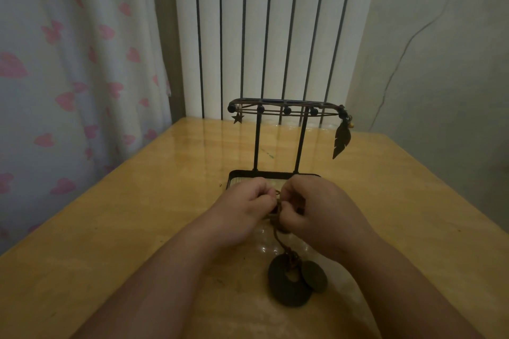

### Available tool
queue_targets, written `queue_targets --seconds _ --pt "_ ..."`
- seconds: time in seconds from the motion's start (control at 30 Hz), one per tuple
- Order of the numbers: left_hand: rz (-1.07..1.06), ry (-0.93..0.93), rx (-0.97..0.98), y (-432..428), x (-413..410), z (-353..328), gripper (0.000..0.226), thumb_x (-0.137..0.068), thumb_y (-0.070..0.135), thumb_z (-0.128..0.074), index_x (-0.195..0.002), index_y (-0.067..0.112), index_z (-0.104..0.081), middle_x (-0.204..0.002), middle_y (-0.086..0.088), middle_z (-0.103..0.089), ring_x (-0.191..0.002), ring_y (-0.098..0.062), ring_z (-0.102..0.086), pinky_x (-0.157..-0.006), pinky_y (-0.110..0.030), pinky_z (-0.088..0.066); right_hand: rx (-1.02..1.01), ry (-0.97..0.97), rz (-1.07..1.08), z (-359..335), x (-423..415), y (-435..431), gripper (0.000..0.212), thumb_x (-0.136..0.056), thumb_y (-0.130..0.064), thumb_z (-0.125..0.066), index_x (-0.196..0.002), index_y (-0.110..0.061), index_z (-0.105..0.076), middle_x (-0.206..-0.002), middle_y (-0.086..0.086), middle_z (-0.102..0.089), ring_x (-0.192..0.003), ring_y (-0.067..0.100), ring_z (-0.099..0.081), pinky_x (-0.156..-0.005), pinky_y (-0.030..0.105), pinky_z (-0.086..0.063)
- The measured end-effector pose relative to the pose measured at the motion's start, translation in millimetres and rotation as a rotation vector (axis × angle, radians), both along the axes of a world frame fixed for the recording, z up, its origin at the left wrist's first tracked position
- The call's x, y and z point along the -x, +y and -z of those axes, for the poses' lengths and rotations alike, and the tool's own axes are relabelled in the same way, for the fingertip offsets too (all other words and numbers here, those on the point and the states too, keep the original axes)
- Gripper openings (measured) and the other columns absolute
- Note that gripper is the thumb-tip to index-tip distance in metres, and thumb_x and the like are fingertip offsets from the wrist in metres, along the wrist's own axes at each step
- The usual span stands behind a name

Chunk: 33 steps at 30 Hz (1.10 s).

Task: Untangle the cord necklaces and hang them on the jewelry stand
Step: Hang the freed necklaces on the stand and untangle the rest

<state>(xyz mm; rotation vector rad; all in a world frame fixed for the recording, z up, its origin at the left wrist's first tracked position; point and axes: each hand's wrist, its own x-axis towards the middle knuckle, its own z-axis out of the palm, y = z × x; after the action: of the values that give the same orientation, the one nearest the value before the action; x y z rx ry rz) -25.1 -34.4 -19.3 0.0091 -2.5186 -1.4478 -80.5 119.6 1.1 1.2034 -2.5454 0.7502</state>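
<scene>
Pinching tangled cords point(278, 205) between both hands' fingers point(289, 219), pendants point(292, 281) dangling below

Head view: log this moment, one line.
left hand pinches cords; right hand pinches cords; disc pendants below; stand holds feather pendant

The glossy yellow wooden table point(110, 228) carries a black wire jewelry stand point(278, 140) toward its far edge, with a tiny speck point(221, 185) just left of the stand's base.
</scene>
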Motion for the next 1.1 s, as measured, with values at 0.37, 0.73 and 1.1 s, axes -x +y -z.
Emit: queue_targets --seconds 0.37,0.73,1.1 --pt "-0.035 0.048 -0.004 0.9 2.3 0.6 0.022 -0.092 0.023 -0.058 -0.073 0.034 -0.060 -0.065 0.013 -0.056 -0.061 -0.004 -0.050 -0.061 -0.029 -0.042 -0.035 0.041 0.028 -0.5 -0.6 -0.6 0.011 -0.087 -0.034 -0.056 -0.080 -0.030 -0.049 -0.075 -0.010 -0.049 -0.068 0.005 -0.045 -0.061 0.020 -0.041" --pt "-0.017 0.074 -0.010 -4.9 2.4 2.8 0.026 -0.089 0.022 -0.060 -0.071 0.040 -0.062 -0.065 0.014 -0.059 -0.063 -0.006 -0.052 -0.062 -0.030 -0.046 -0.004 -0.042 -0.001 -1.5 -0.1 0.5 0.006 -0.088 -0.032 -0.059 -0.084 -0.031 -0.054 -0.078 -0.011 -0.054 -0.071 0.007 -0.051 -0.066 0.026 -0.050" --pt "0.013 0.033 -0.047 -4.9 0.8 2.2 0.029 -0.092 0.017 -0.056 -0.070 0.035 -0.059 -0.061 0.014 -0.054 -0.058 -0.005 -0.047 -0.058 -0.032 -0.040 0.006 -0.022 -0.025 -2.0 -1.1 1.8 0.003 -0.086 -0.033 -0.061 -0.088 -0.032 -0.059 -0.081 -0.013 -0.056 -0.076 0.004 -0.053 -0.069 0.023 -0.051"
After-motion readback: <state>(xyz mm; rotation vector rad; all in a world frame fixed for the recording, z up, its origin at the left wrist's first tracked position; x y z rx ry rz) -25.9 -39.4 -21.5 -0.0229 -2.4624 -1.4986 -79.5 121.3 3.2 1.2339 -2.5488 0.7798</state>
